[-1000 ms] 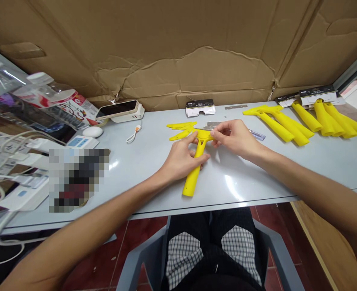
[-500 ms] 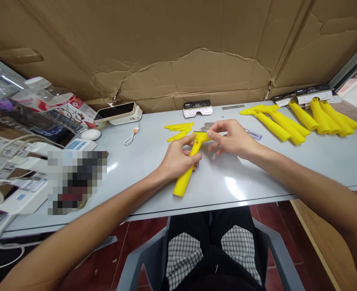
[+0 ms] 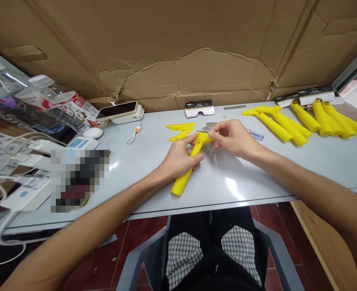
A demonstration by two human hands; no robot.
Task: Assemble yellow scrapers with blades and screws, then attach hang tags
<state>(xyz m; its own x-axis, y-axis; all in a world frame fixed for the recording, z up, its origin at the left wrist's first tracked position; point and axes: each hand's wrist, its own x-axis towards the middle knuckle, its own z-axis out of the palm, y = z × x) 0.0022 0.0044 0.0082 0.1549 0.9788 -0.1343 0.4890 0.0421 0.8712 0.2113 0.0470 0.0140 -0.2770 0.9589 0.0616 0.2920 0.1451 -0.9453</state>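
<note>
A yellow T-shaped handle (image 3: 182, 181) is gripped near its head by my left hand (image 3: 180, 157), its tube slanting down toward the table's front edge. The fingers of my right hand (image 3: 231, 137) pinch the right end of the handle's head, where a thin dark strip shows along the top. Just behind the head lie some metal blades (image 3: 208, 126), partly hidden. Flat yellow pieces (image 3: 181, 132) rest to the left of them. Behind my right hand, a clear plastic item (image 3: 256, 135) is partly covered.
Several yellow handles (image 3: 301, 121) lie at the right. Black-and-white packets (image 3: 199, 108) and a metal strip (image 3: 234, 107) sit at the back by the cardboard (image 3: 148, 52). At left are a phone (image 3: 118, 110), bottles (image 3: 72, 103), power strips (image 3: 28, 194) and cables.
My right fingers have closed in on the right end of the handle's head. The handle's lower end has swung slightly left. The whole view has shifted a little.
</note>
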